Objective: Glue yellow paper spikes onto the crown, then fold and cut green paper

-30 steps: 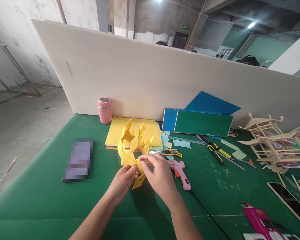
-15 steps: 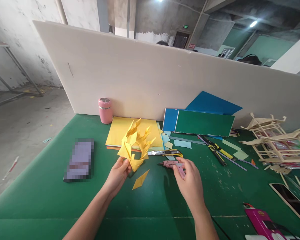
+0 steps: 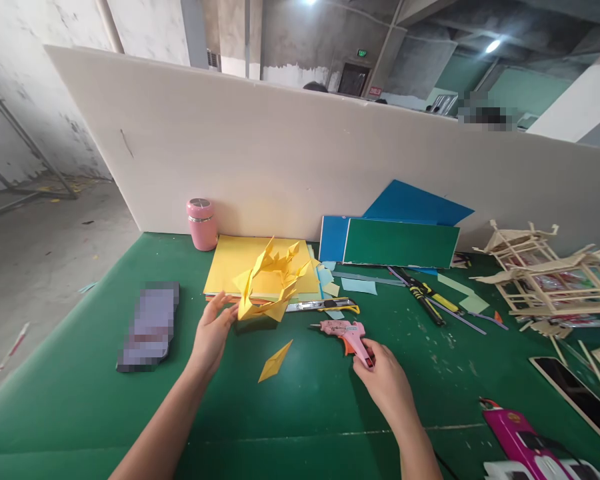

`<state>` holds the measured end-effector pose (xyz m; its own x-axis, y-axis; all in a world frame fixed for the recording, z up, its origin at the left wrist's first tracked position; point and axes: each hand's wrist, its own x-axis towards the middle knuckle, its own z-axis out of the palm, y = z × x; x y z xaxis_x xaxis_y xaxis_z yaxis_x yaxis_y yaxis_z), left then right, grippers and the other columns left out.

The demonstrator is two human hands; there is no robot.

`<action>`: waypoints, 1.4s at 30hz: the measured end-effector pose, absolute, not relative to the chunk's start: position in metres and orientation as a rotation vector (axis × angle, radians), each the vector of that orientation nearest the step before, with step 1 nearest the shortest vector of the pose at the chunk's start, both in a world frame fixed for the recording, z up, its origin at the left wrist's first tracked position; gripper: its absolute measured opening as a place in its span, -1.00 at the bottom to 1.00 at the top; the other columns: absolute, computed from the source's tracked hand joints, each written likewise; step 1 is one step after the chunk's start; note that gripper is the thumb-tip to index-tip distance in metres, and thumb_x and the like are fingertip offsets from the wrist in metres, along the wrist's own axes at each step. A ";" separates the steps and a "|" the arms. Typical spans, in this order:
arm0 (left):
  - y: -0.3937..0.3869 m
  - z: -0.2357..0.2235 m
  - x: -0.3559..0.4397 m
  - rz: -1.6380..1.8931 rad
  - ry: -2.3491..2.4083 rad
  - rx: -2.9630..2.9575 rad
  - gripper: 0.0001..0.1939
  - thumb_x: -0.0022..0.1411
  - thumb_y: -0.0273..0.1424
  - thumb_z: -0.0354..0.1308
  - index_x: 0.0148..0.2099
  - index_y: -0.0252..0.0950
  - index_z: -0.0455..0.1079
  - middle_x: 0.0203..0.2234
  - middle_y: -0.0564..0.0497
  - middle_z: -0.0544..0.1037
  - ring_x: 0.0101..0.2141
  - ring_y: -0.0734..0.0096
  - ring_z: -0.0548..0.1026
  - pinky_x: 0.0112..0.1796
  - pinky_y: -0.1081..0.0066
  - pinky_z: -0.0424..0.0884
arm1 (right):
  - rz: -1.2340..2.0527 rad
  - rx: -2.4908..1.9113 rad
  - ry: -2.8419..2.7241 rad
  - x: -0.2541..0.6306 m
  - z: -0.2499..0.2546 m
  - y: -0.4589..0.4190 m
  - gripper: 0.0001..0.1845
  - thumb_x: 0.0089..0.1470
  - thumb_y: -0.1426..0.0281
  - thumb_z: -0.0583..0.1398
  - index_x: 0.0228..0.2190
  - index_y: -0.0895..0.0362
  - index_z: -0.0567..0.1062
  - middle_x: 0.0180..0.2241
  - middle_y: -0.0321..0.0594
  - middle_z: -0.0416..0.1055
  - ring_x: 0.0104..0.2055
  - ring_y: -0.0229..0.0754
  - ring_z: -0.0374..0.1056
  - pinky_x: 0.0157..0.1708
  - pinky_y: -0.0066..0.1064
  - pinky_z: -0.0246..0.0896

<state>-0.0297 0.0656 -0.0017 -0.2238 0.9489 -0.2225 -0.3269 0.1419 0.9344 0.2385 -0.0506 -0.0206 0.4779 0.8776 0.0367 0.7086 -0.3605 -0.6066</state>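
A folded yellow paper crown (image 3: 267,310) rests at the front edge of a stack of coloured paper (image 3: 225,257). My left hand (image 3: 213,333) is at the crown's left side, fingers loosely apart, the tips at or against its edge. The fingers of my right hand (image 3: 383,373) close on the handle end of a pink hot glue gun (image 3: 337,328) with an orange trigger, its nozzle pointing left. Between my hands lies a small folded yellow paper diamond (image 3: 275,361). Behind the glue gun is a utility knife (image 3: 325,305).
A pink flask (image 3: 203,227) and a blurred-out flat object (image 3: 149,327) stand and lie to the left. Paper scraps (image 3: 359,286), pliers (image 3: 423,300) and a wooden stick model (image 3: 550,273) are on the right, with a magenta device (image 3: 515,437) nearer. A pale board (image 3: 280,153) rises behind.
The crown has been lowered onto the paper stack, and my left hand's pinch on it has loosened. My right hand has shifted from the glue gun's body to its handle end.
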 end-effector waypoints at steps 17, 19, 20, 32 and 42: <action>-0.006 -0.022 0.004 0.575 1.352 2.503 -0.85 0.15 -0.44 0.19 -0.18 -0.24 0.40 -0.25 -0.04 0.47 -0.27 0.22 0.45 -0.23 0.22 0.44 | 0.928 -1.678 -0.945 0.219 -0.003 -0.048 -0.63 -0.25 0.20 0.14 -0.34 0.06 0.22 -0.63 -0.43 0.35 -0.65 -0.22 0.32 -0.62 -0.40 0.21; -0.004 -0.019 0.004 0.557 1.337 2.503 -0.95 0.20 -0.48 0.12 -0.27 -0.24 0.39 -0.29 -0.03 0.47 -0.31 0.24 0.45 -0.27 0.25 0.44 | 0.920 -1.663 -0.945 0.217 -0.002 -0.048 -0.65 -0.25 0.22 0.15 -0.35 0.06 0.22 -0.64 -0.45 0.33 -0.66 -0.23 0.32 -0.62 -0.40 0.21; -0.003 -0.018 0.003 0.570 1.321 2.491 -0.94 0.21 -0.48 0.09 -0.31 -0.24 0.38 -0.31 -0.02 0.48 -0.32 0.24 0.45 -0.29 0.25 0.44 | 0.916 -1.659 -0.945 0.217 -0.002 -0.047 -0.66 -0.24 0.23 0.15 -0.35 0.06 0.22 -0.64 -0.45 0.33 -0.66 -0.24 0.31 -0.62 -0.41 0.21; 0.005 -0.011 -0.014 0.897 1.302 1.831 -0.84 0.10 -0.37 0.07 -0.23 -0.17 0.39 -0.31 0.02 0.59 -0.28 0.26 0.55 -0.23 0.31 0.46 | 0.894 -1.593 -1.106 0.214 -0.017 -0.049 -0.64 -0.12 0.09 0.21 -0.43 0.15 0.43 -0.63 -0.35 0.29 -0.62 -0.28 0.16 -0.62 -0.45 0.11; 0.006 -0.011 -0.015 1.025 1.295 1.665 -0.90 0.05 -0.31 0.14 -0.41 -0.21 0.31 -0.55 0.11 0.50 -0.55 0.42 0.46 -0.53 0.47 0.40 | 0.611 -1.818 -1.258 0.200 -0.011 -0.047 -0.61 -0.14 0.03 0.21 -0.52 0.12 0.44 -0.64 -0.26 0.37 -0.60 -0.18 0.26 -0.60 -0.42 0.16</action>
<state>-0.0153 0.0064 -0.0112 0.1573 0.9787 0.1321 0.3536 -0.1807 0.9178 0.2000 -0.0473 -0.0107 0.3822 0.9221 0.0605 0.5225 -0.1616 -0.8372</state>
